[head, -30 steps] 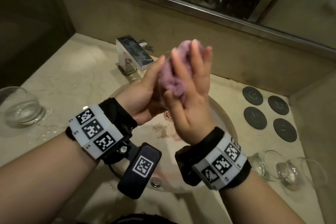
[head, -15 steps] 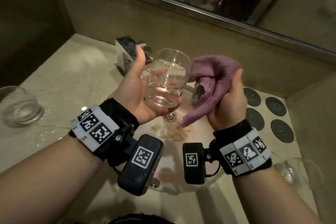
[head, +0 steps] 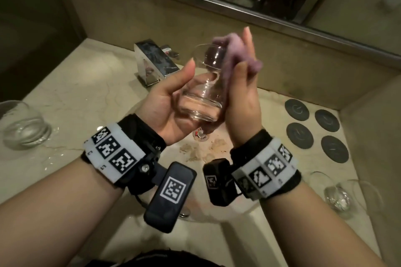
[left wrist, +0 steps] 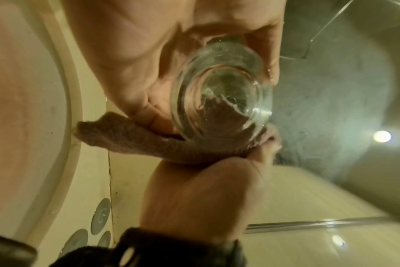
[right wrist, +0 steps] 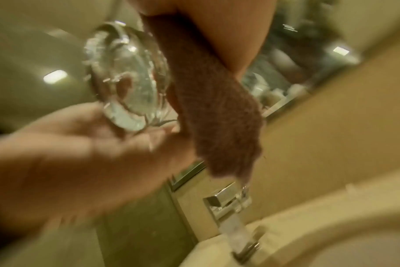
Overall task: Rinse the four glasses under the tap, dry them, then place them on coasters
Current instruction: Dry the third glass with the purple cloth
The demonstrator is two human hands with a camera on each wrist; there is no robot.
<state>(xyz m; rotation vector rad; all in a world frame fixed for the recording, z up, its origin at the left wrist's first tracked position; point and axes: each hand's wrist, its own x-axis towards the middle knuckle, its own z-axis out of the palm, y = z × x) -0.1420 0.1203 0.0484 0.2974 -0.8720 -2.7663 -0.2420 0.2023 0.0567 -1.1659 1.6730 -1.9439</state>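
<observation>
While gripping a clear round-bellied drinking glass (head: 202, 91) above the basin (head: 173, 151), the left hand (head: 165, 102) is tilting it as the right hand (head: 243, 97), clutching a crumpled mauve cloth (head: 230, 50), is pressing it against the glass; four dark round coasters (head: 315, 130) are lying on the marble worktop (head: 65, 93), three other glasses (head: 23, 125) beside.

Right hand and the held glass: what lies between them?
The purple cloth lies between the right hand and the glass, pressed against its side; head view and right wrist view show it.

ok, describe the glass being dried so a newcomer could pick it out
Above the round sink basin, between the two hands. The glass is the only one off the counter: left hand grips it, and a pink cloth is stuffed into its mouth.
</observation>
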